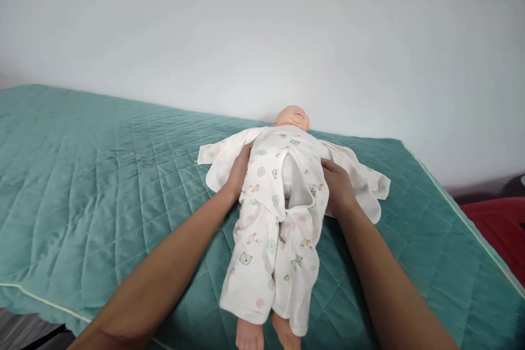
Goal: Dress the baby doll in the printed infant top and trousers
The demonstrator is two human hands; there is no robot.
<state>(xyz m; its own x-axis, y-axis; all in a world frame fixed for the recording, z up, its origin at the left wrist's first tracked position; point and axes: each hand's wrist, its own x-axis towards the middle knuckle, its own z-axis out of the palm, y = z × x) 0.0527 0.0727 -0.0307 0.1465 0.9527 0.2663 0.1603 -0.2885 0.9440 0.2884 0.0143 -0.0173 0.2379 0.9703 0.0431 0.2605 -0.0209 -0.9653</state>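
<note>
A baby doll (pixel 292 118) lies on its back on a green quilted bed cover (pixel 102 175), head toward the wall and bare feet toward me. It wears a white printed shirt (pixel 270 167) and matching trousers (pixel 266 262); the shirt gapes open at the belly. My left hand (pixel 238 172) grips the doll's left side under the shirt edge, fingers wrapped round the torso. On the other side my right hand (pixel 337 188) holds the doll's waist, fingers tucked under the cloth.
A white wall (pixel 262 38) rises right behind the bed. The bed's right edge with pale piping (pixel 459 213) drops off beside something red (pixel 498 229). Its front edge (pixel 36 298) shows at lower left, with floor beneath.
</note>
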